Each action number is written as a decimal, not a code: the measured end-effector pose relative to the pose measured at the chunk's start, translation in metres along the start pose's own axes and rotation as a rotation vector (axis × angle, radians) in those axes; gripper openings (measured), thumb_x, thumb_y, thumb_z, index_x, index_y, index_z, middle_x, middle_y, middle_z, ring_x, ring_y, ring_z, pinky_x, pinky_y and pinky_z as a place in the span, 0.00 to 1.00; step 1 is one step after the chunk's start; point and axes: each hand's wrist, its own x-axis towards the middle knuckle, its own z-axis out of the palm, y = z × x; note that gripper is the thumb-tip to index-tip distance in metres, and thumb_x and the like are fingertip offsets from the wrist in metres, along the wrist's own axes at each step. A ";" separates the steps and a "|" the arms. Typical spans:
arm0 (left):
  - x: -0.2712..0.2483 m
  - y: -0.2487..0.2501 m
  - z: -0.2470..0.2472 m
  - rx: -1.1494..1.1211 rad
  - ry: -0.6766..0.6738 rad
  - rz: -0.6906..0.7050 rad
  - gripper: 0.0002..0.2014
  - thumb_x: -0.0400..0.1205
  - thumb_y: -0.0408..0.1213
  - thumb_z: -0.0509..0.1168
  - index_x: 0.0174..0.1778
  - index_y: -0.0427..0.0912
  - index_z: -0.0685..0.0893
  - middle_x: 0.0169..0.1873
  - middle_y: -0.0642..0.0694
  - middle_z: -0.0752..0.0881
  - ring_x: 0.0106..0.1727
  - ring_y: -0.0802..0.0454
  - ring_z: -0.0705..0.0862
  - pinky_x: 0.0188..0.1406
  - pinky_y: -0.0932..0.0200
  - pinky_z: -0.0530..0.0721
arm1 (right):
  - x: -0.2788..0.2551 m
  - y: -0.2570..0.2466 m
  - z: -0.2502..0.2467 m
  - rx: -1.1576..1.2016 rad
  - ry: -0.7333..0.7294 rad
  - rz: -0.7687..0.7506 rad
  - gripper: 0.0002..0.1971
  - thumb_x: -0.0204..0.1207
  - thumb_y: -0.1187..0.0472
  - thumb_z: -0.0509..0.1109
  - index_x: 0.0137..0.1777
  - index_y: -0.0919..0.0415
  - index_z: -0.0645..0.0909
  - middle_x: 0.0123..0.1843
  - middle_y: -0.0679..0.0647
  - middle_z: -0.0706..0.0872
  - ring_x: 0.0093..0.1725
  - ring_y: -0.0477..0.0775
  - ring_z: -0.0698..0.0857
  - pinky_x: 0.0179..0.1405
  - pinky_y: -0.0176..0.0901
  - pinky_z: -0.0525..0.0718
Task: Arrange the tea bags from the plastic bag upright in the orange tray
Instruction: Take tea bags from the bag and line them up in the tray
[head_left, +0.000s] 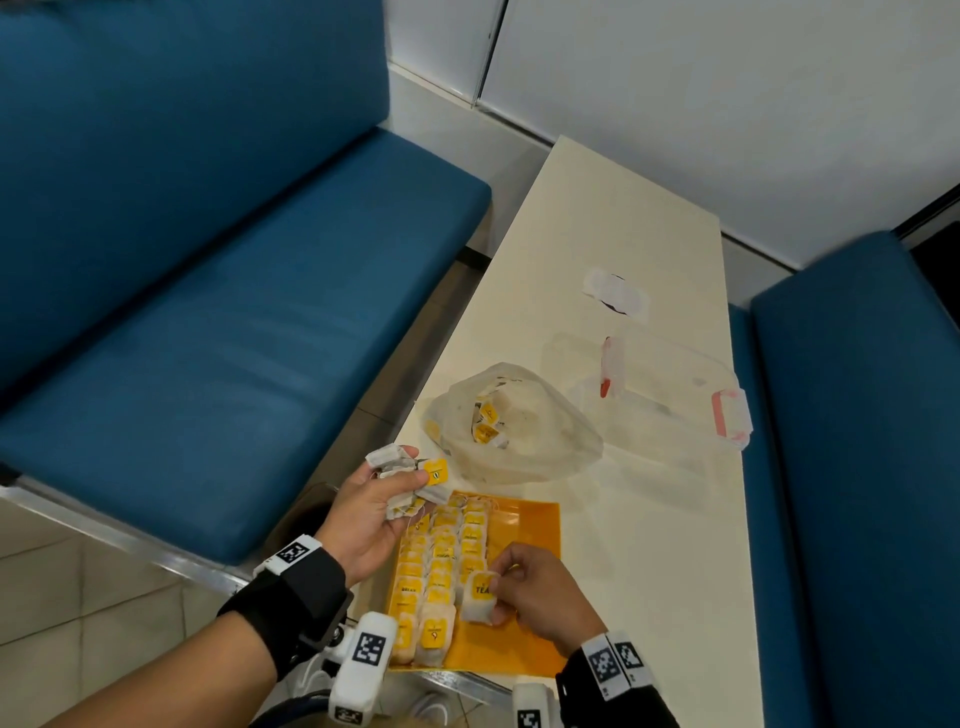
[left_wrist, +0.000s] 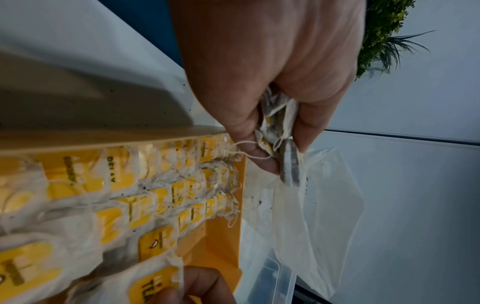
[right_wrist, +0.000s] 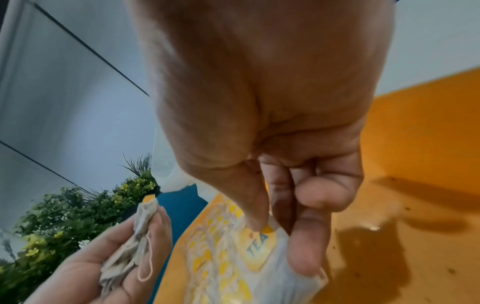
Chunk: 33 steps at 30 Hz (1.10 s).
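The orange tray (head_left: 530, 525) lies at the near end of the table, its left part filled with rows of upright tea bags (head_left: 441, 551) with yellow tags. My right hand (head_left: 524, 587) pinches one tea bag (head_left: 480, 595) marked "TEA" over the tray, beside the rightmost row; the right wrist view shows thumb and fingers on that bag (right_wrist: 259, 253). My left hand (head_left: 384, 493) hovers above the tray's far left corner and grips a bunch of tea bags (head_left: 400, 470). The clear plastic bag (head_left: 519, 426) with a few tea bags inside lies just beyond the tray.
A clear lidded container with red clips (head_left: 670, 395) stands right of the plastic bag. White wrappers (head_left: 615, 293) lie farther along the cream table (head_left: 649, 545). Blue benches (head_left: 208, 322) flank the table on both sides. The tray's right half (head_left: 524, 654) is bare.
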 end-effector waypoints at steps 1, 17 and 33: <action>0.000 -0.001 0.000 0.003 0.000 -0.003 0.14 0.80 0.21 0.70 0.57 0.41 0.85 0.47 0.38 0.92 0.49 0.41 0.93 0.45 0.48 0.93 | 0.000 0.001 0.003 -0.014 -0.005 0.025 0.04 0.81 0.68 0.69 0.46 0.58 0.79 0.32 0.59 0.88 0.21 0.43 0.83 0.19 0.29 0.73; -0.002 -0.008 -0.003 0.064 -0.002 0.008 0.13 0.78 0.23 0.72 0.54 0.43 0.87 0.46 0.39 0.91 0.49 0.41 0.92 0.41 0.52 0.92 | 0.027 0.014 0.030 -0.048 0.126 0.050 0.04 0.79 0.68 0.68 0.46 0.59 0.79 0.38 0.58 0.88 0.33 0.58 0.93 0.26 0.44 0.86; -0.005 -0.008 -0.002 0.136 -0.062 0.028 0.16 0.75 0.23 0.74 0.57 0.40 0.85 0.52 0.35 0.91 0.51 0.38 0.92 0.49 0.45 0.92 | 0.010 -0.010 0.008 -0.062 0.353 -0.163 0.02 0.78 0.59 0.72 0.46 0.51 0.81 0.43 0.50 0.87 0.37 0.51 0.90 0.40 0.41 0.88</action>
